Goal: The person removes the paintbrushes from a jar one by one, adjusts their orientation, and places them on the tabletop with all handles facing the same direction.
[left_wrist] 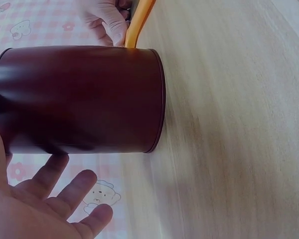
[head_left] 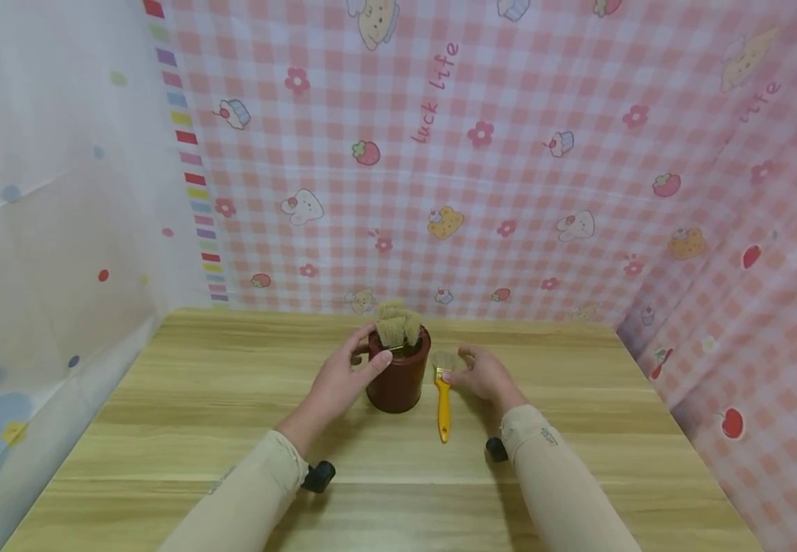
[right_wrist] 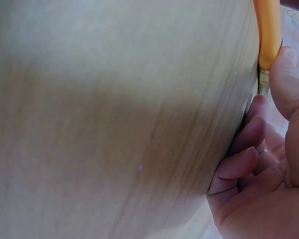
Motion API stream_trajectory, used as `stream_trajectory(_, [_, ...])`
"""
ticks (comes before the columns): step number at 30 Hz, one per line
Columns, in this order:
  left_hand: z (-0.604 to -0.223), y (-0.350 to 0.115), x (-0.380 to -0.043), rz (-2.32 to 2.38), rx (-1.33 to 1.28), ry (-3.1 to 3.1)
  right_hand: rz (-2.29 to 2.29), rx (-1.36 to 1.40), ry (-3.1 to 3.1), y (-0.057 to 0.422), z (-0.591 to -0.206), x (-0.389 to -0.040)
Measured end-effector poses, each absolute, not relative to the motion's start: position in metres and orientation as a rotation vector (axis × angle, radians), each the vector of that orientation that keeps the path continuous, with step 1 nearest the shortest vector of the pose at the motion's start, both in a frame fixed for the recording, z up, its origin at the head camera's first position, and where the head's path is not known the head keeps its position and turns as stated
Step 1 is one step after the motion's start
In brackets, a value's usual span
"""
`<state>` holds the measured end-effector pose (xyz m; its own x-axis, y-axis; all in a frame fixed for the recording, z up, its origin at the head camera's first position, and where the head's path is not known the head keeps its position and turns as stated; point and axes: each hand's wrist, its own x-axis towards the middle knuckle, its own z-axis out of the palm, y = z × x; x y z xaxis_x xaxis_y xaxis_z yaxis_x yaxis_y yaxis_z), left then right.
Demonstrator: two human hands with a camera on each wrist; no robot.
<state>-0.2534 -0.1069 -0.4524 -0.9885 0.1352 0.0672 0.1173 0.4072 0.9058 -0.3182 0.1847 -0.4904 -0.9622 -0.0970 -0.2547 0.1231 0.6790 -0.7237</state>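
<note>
A dark red-brown cylindrical cup point(head_left: 396, 383) stands upright on the table, with several pale-bristled brushes point(head_left: 397, 326) sticking up out of it, bristles on top. My left hand point(head_left: 350, 366) holds this cup near its rim, thumb across the near side; in the left wrist view the lower fingers point(left_wrist: 74, 191) spread away from the wall. Just right of the cup lies a paintbrush point(head_left: 444, 410) with a yellow-orange handle pointing towards me. At its ferrule my right hand point(head_left: 487, 376) pinches it, the thumb point(right_wrist: 289, 74) against the side and the other fingers bent low by the tabletop.
The wood-grain table point(head_left: 164, 460) reaches back to a pink checked cloth point(head_left: 398, 192) hung behind it. A pale printed cloth point(head_left: 47, 230) hangs at the left, and the checked cloth continues along the right side. A small black device sits at each wrist.
</note>
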Motion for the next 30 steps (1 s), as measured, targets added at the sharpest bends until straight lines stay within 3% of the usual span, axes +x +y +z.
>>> stream_trajectory(30, [-0.4563,-0.1091,-0.2573,1.791,0.275,2.512,-1.136,0.012,2.656,0.1845,-0.4924,-0.3187])
